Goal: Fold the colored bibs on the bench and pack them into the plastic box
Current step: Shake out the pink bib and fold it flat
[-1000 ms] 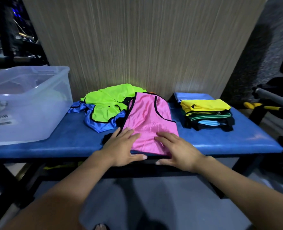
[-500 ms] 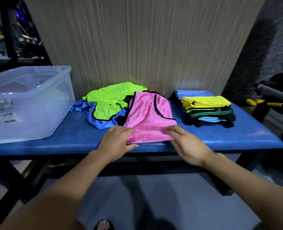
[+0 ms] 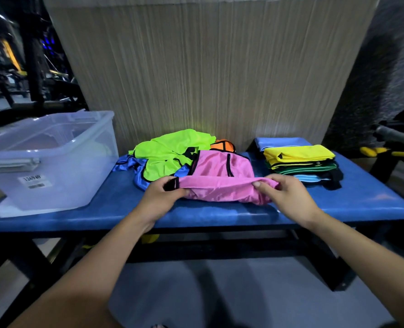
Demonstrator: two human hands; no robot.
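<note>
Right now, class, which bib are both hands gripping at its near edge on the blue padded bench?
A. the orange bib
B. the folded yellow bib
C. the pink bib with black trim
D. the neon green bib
C: the left hand and right hand each pinch the near edge of the pink bib with black trim, lifting it.

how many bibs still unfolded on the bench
4 visible: pink bib pinched by left hand and right hand; neon green bib, shiny blue bib, orange bib piled behind. More may be hidden underneath.
</note>
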